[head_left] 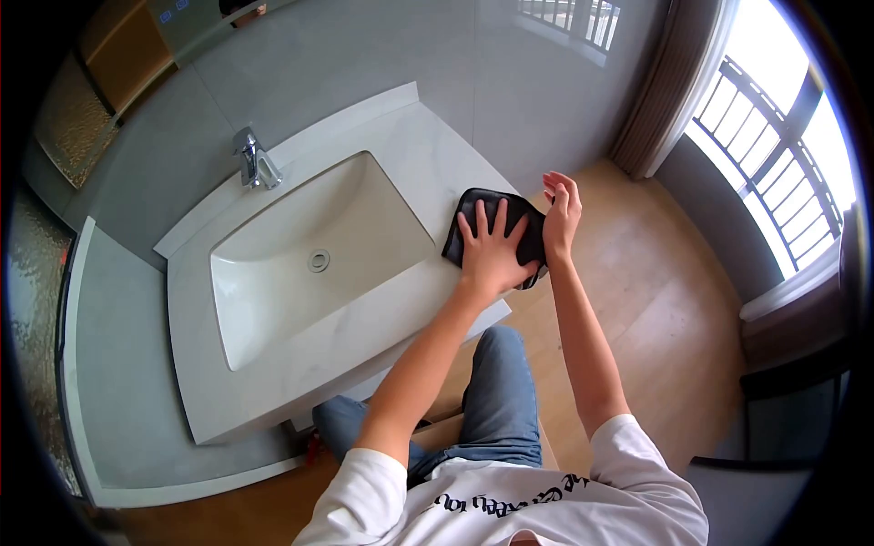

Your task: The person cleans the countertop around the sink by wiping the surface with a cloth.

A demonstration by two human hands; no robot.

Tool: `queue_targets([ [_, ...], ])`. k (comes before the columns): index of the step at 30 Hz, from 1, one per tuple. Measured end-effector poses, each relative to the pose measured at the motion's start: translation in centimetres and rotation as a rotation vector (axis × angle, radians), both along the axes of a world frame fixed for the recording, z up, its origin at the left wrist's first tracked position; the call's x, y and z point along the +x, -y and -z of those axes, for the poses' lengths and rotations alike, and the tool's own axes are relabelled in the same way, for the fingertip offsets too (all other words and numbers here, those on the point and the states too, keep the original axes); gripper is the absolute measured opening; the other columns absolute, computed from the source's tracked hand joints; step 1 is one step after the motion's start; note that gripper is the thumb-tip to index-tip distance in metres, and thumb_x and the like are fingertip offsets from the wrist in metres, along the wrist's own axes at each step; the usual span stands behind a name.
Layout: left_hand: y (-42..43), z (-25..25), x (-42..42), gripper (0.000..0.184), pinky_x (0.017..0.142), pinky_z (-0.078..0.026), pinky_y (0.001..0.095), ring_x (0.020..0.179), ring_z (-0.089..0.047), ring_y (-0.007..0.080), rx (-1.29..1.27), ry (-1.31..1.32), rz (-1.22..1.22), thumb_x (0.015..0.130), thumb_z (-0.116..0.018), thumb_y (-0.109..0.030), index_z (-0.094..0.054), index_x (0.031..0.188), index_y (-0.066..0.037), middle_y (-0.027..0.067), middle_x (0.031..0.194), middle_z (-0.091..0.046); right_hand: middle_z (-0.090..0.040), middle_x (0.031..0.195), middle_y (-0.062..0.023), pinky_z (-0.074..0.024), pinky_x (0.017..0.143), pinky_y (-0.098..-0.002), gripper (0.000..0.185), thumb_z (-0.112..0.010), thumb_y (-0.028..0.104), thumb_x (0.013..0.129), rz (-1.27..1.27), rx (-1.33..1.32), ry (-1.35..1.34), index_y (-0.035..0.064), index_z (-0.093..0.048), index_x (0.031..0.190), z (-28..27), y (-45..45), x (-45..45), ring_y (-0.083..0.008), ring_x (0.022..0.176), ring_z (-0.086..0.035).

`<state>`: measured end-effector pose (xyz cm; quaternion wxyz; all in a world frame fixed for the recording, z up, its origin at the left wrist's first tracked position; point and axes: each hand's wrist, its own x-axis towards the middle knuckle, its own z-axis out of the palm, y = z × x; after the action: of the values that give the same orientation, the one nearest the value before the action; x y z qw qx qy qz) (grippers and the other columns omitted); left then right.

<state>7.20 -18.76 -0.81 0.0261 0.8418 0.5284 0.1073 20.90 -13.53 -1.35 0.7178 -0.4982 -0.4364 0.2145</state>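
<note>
A black leather-like pouch (469, 202) lies at the right end of the white countertop, close to its edge. My left hand (493, 250) rests on top of it with the palm down and the fingers spread, covering much of its middle. At the pouch's right side, my right hand (562, 217) is held on edge, its fingers stretched out and slightly bent. That hand is against or very near the pouch's side; its palm is partly hidden. The pouch's lower right part sticks out beneath my left wrist.
A white sink basin (401, 205) with a round drain (318, 260) is set into the countertop (337, 341). Behind it stands a chrome faucet (255, 159). Wooden floor (651, 300) and a curtained window with railings (769, 136) are to the right.
</note>
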Motion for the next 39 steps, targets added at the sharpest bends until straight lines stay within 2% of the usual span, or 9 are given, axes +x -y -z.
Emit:
queue_targets([
  [4,-2.3,-1.8,-0.5,0.092,0.115,0.0,0.0624,0.147,-0.004,0.042,-0.188,0.017,0.104,0.073,-0.055,-0.077,-0.034,0.149,-0.031,0.0109,0.161,-0.014,-0.067,0.107,-0.0162,-0.0482,0.09,-0.0342,0.037,-0.042,0.022,0.097,-0.046,-0.086,-0.033,-0.0041,-0.06,0.115,0.3,-0.9,1.0,-0.0242,0.108,-0.062],
  [7,-1.9,-1.5,-0.2,0.091,0.114,-0.001,0.0633,0.147,-0.005,0.0426,-0.15,0.056,0.067,0.075,-0.052,-0.078,-0.033,0.15,-0.03,0.0116,0.161,-0.014,-0.065,0.113,-0.0169,-0.0466,0.094,-0.0354,0.038,-0.043,0.023,0.097,-0.283,-0.168,0.075,-0.0043,-0.06,0.118,1.6,-2.3,2.6,-0.0256,0.109,-0.061],
  [15,7.4,1.3,-4.6,0.075,0.108,-0.019,0.0668,0.138,-0.029,0.0445,0.253,0.15,-0.058,0.083,-0.064,-0.053,-0.041,0.146,-0.02,0.016,0.152,-0.033,-0.053,0.134,-0.017,-0.0428,0.097,-0.0457,0.05,-0.043,0.038,0.096,-0.351,-0.233,-0.255,0.0082,-0.048,0.136,0.2,-0.8,2.7,-0.0281,0.126,-0.049],
  [18,11.8,0.4,-8.6,0.071,0.108,-0.021,0.0648,0.137,-0.032,0.0435,0.243,0.149,-0.135,0.084,-0.064,-0.05,-0.043,0.145,-0.02,0.0154,0.151,-0.036,-0.055,0.132,-0.0122,-0.0428,0.098,-0.0407,0.049,-0.044,0.038,0.097,-0.4,-0.3,-0.108,0.0101,-0.048,0.136,0.5,-0.8,2.4,-0.0238,0.123,-0.051],
  [23,17.1,-0.8,-15.2,0.067,0.11,-0.021,0.0615,0.139,-0.031,0.0413,0.189,0.107,-0.358,0.086,-0.064,-0.044,-0.043,0.145,-0.018,0.0117,0.152,-0.036,-0.063,0.122,-0.0142,-0.0461,0.096,-0.0395,0.049,-0.048,0.038,0.094,-0.032,-0.511,0.959,0.0114,-0.05,0.135,-1.2,1.0,-2.3,-0.0292,0.116,-0.057],
  [24,17.7,-0.6,-16.0,0.067,0.111,-0.02,0.0619,0.139,-0.03,0.0408,0.192,0.098,-0.4,0.087,-0.063,-0.042,-0.042,0.145,-0.018,0.011,0.153,-0.035,-0.063,0.121,-0.015,-0.046,0.096,-0.0443,0.05,-0.049,0.041,0.093,0.0,-0.437,1.144,0.0138,-0.05,0.135,-0.9,1.1,-2.7,-0.033,0.114,-0.058],
  [30,15.7,0.1,-13.2,0.08,0.1,-0.023,0.0729,0.133,-0.032,0.0505,0.266,-0.013,-0.449,0.081,-0.062,-0.061,-0.042,0.145,-0.015,0.0172,0.151,-0.033,-0.062,0.123,-0.0169,-0.0462,0.096,-0.0449,0.055,-0.049,0.045,0.091,-0.061,-0.626,1.093,0.0152,-0.047,0.137,-2.0,1.2,-2.8,-0.0345,0.115,-0.057],
  [33,11.7,-0.3,-9.2,0.081,0.091,-0.031,0.0723,0.124,-0.037,0.0467,0.335,0.085,-0.32,0.072,-0.068,-0.061,-0.051,0.135,-0.013,0.0165,0.14,-0.042,-0.065,0.115,-0.018,-0.0472,0.092,-0.0464,0.054,-0.051,0.048,0.09,-0.033,-0.574,1.08,0.0183,-0.05,0.135,-1.1,1.0,-2.4,-0.0366,0.109,-0.06],
  [39,7.6,1.9,-5.2,0.077,0.107,-0.019,0.0688,0.135,-0.031,0.0487,0.367,0.313,-0.214,0.079,-0.064,-0.06,-0.052,0.137,-0.012,0.0199,0.147,-0.04,-0.064,0.121,-0.0155,-0.0482,0.091,-0.0462,0.058,-0.05,0.055,0.089,-0.029,-0.638,1.095,0.023,-0.048,0.137,-0.1,-0.5,-1.6,-0.0364,0.112,-0.06],
])
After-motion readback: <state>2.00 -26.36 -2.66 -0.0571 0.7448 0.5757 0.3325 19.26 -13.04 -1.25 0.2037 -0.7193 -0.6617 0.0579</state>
